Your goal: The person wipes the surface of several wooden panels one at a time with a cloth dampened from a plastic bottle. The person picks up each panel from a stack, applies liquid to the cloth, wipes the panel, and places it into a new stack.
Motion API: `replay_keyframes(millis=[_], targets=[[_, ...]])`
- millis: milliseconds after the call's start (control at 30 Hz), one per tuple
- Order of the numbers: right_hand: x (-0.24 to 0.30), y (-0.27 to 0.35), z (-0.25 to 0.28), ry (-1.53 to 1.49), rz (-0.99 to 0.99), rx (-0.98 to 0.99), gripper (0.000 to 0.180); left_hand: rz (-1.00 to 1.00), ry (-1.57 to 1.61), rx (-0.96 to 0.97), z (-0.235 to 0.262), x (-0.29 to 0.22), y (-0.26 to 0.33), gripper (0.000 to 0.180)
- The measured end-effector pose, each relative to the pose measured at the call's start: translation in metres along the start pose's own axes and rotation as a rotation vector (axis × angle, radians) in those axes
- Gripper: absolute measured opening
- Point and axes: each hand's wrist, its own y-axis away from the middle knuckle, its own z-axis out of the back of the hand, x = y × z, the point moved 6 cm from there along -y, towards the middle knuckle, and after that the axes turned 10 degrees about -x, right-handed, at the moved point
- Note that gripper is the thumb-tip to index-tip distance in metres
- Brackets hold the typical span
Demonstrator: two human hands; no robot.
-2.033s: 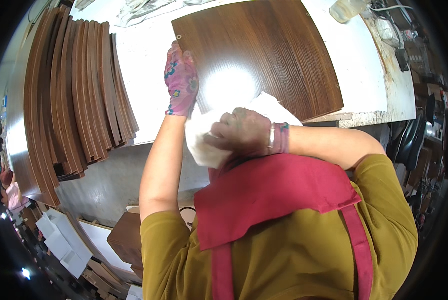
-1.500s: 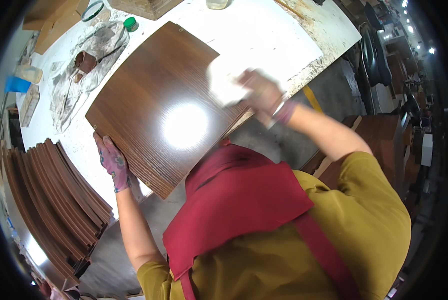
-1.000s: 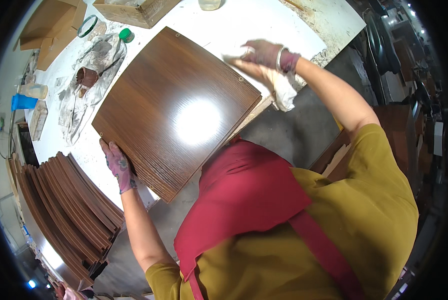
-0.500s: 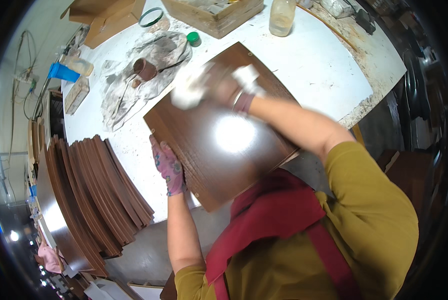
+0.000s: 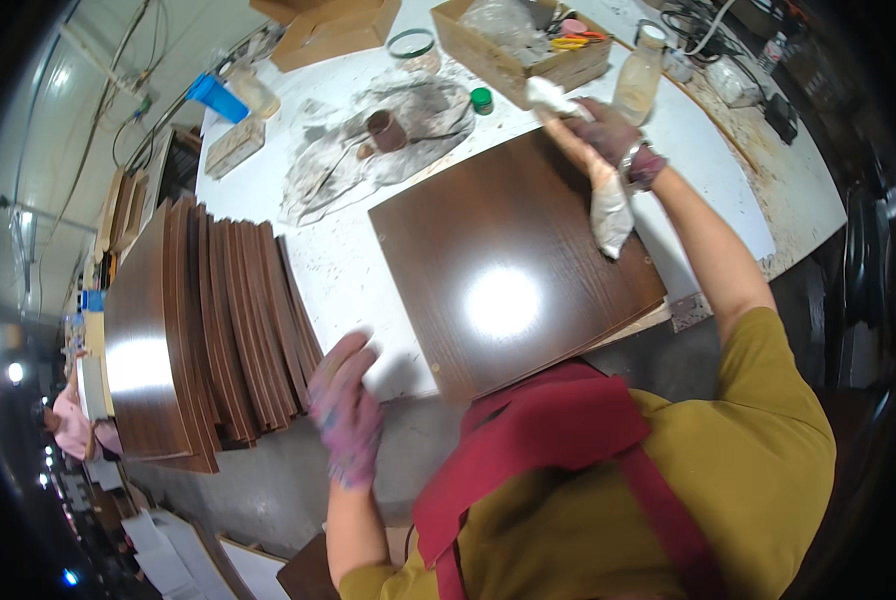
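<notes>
A dark brown wood-grain panel lies on the white worktable in front of me, a bright light reflected on it. At its far right corner my right hand, in a stained glove, is closed on a whitish cloth. One end of the cloth hangs over the panel's right edge, while another pokes out past the fingers. My left hand, in a patterned purple-pink glove, is off the panel, between it and the stack of brown panels. Its fingers are loosely extended with nothing in them, slightly blurred.
Beyond the panel lie a crumpled stained cloth with a brown cup on it, a green-capped jar and a box of tools. A cloudy bottle stands near my right hand. Another person is far left.
My left hand has let go of the panel's left edge and moved toward me. My right hand has carried the cloth rightward to the far right corner. The panel now sits turned differently.
</notes>
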Motion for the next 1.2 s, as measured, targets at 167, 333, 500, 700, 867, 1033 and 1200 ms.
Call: replay_keyframes(millis=[167, 333, 500, 700, 867, 1033, 1200], targets=[[0.072, 0.039, -0.114, 0.034, 0.329, 0.147, 0.036, 0.011, -0.125, -0.017, 0.022, 0.003, 0.009, 0.029], [0.108, 0.098, -0.242, 0.347, 0.472, 0.420, 0.025, -0.062, -0.253, 0.428, -0.157, 0.052, 0.025, 0.046], [0.027, -0.011, -0.148, 0.565, 0.292, 0.031, 0.039, 0.000, -0.447, 0.436, -0.171, 0.057, 0.039, 0.051], [-0.004, -0.004, -0.142, 0.645, 0.326, -0.055, 0.031, -0.015, -0.374, 0.399, -0.179, 0.045, 0.025, 0.053], [0.002, 0.001, -0.116, 0.593, 0.388, -0.156, 0.031, 0.075, -0.428, 0.438, -0.175, 0.056, 0.028, 0.057], [-0.027, -0.029, -0.078, 0.609, 0.276, -0.224, 0.035, 0.089, -0.436, 0.434, -0.174, 0.056, 0.028, 0.058], [0.002, 0.017, -0.105, 0.502, 0.621, -0.158, 0.019, 0.115, -0.426, 0.470, -0.179, 0.060, 0.034, 0.056]])
